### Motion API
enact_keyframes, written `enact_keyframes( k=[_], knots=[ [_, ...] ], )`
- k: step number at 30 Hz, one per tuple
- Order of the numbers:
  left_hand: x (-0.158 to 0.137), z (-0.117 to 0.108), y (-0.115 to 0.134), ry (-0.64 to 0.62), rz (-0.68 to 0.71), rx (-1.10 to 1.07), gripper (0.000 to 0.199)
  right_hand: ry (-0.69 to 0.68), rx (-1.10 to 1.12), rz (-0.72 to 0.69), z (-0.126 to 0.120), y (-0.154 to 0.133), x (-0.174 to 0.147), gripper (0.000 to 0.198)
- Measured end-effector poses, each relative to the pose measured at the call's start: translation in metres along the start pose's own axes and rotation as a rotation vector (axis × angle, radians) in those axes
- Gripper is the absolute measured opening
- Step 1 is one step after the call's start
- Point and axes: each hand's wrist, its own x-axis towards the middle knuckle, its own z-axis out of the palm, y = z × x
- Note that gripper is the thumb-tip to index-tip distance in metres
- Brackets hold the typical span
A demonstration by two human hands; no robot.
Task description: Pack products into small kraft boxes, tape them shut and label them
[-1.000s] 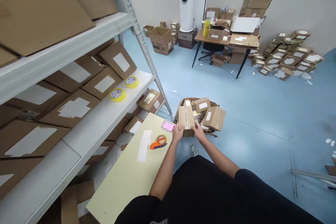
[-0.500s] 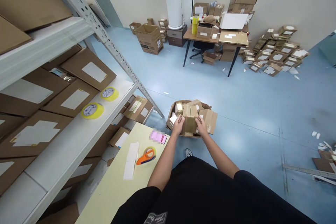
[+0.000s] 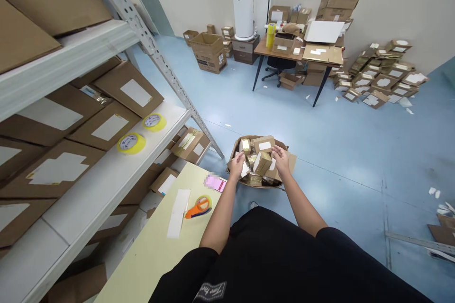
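Both hands are hanging over the big open carton (image 3: 280, 143) on the floor, left hand (image 3: 236, 166) toward its left side and right hand (image 3: 282, 162) toward its right, fingers loosely parted on each, though can't tell if they're brushing anything. The small brown box (image 3: 262, 163) sits tilted in the pile between them, and there's an orange tape dispenser (image 3: 195, 209) on the table (image 3: 149, 246), near left.

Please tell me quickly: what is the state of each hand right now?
Left hand: open, holding nothing, by the small boxes.
Right hand: open, also holding nothing.
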Motion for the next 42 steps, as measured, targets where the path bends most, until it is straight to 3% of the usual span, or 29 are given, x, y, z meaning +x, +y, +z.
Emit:
enact_keyframes(
  k=[5,10,18,23,26,29,32,35,42],
  knots=[
    [-0.028,-0.033,0.002,0.039,0.063,-0.035,0.048,-0.145,-0.028,-0.009,0.040,-0.001,-0.022,0.051],
    [-0.074,-0.092,0.005,0.147,0.132,-0.018,0.047,-0.335,-0.151,-0.077,0.101,-0.008,-0.063,0.046],
    [-0.185,-0.239,-0.009,0.482,0.175,-0.037,0.045,-0.690,-0.194,-0.114,0.231,-0.001,-0.175,0.048],
    [-0.264,-0.335,-0.035,0.720,0.188,-0.114,0.052,-0.917,-0.209,-0.166,0.306,0.008,-0.255,0.050],
    [-0.306,-0.379,-0.056,0.821,0.159,-0.142,0.051,-1.009,-0.240,-0.182,0.342,0.014,-0.297,0.053],
    [-0.340,-0.410,-0.076,0.898,0.113,-0.164,0.047,-1.060,-0.283,-0.191,0.365,0.020,-0.330,0.053],
    [-0.360,-0.423,-0.091,0.963,0.070,-0.183,0.047,-1.087,-0.331,-0.210,0.373,0.028,-0.346,0.052],
    [-0.365,-0.416,-0.102,0.998,0.046,-0.195,0.047,-1.117,-0.373,-0.222,0.366,0.039,-0.343,0.053],
    [-0.346,-0.348,-0.127,0.978,-0.045,-0.173,0.047,-1.076,-0.566,-0.192,0.319,0.096,-0.283,0.054]
  ],
)
